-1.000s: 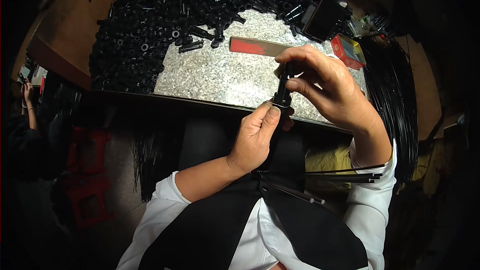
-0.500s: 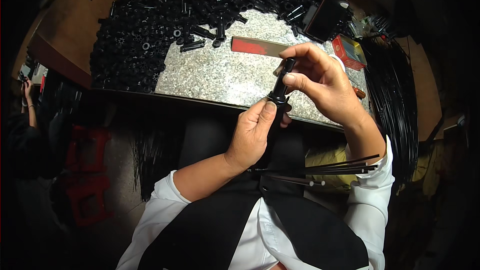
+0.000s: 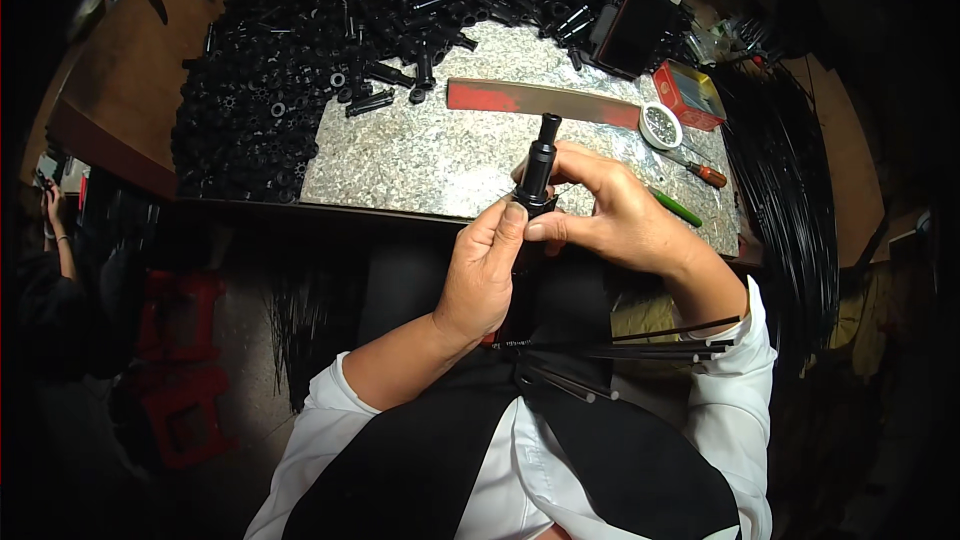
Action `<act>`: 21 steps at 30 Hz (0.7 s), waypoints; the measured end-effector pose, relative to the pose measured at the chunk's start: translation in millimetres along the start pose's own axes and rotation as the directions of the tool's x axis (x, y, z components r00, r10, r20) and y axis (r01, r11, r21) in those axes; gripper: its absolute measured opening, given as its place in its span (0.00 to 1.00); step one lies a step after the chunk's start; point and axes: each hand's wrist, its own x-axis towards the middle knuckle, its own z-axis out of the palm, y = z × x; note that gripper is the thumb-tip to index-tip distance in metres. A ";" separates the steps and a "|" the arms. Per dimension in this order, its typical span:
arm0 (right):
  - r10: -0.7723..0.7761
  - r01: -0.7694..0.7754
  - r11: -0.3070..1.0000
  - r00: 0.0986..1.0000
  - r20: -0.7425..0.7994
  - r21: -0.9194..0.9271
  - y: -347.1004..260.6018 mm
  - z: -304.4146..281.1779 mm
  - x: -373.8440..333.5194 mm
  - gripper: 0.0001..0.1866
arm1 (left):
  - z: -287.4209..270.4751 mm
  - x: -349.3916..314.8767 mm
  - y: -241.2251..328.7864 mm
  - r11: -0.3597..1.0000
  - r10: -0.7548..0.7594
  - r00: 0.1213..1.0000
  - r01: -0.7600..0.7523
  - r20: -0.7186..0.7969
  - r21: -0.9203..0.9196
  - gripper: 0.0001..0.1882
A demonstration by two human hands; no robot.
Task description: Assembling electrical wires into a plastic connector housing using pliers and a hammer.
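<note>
A black stepped tubular fitting (image 3: 540,165), narrower toward its flared top, stands nearly upright between my hands above the table's front edge. My left hand (image 3: 482,275) is closed round its lower end, thumb pressed to the front just below the collar. At the collar's right side, my right hand (image 3: 620,210) bends its thumb and fingers against the fitting; some fingertips are hidden behind it. Across my lap lie several long dark rods (image 3: 660,350) with pale round ends. How these rods join the fitting, if at all, is hidden by my hands.
A big heap of black tubular parts and rings (image 3: 270,80) covers the table's far left. On the speckled tabletop (image 3: 400,160) lie a red-brown flat bar (image 3: 545,98), a white cup (image 3: 660,126), a red box (image 3: 692,95), an orange-handled screwdriver (image 3: 708,175) and a green-handled tool (image 3: 676,207). Black rods (image 3: 785,210) hang right.
My right hand has moved down from the fitting's upper part to its collar, uncovering the top. Both hands and the fitting have shifted slightly left; the cup and green-handled tool now show.
</note>
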 end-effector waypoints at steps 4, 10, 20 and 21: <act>0.212 -0.237 0.927 0.971 0.114 0.290 -6.7 0.1 1.0 0.16 | 0.6 -1.0 1.9 0.999 -0.010 1.000 0.009 -0.026 -0.034 0.18; 0.168 -0.208 0.911 0.976 0.142 0.357 -6.2 -6.5 2.4 0.11 | -2.8 -0.2 2.1 0.999 -0.038 0.996 0.039 0.077 -0.014 0.20; 0.221 -0.193 0.941 0.972 -0.075 0.277 20.2 17.7 -9.8 0.22 | -11.9 -0.7 4.5 0.997 -0.040 0.997 0.044 0.069 -0.065 0.21; 0.327 -0.291 0.880 0.944 -0.035 0.374 18.5 21.7 -12.5 0.22 | -12.8 -1.4 4.8 0.997 -0.045 0.997 0.049 0.069 -0.057 0.21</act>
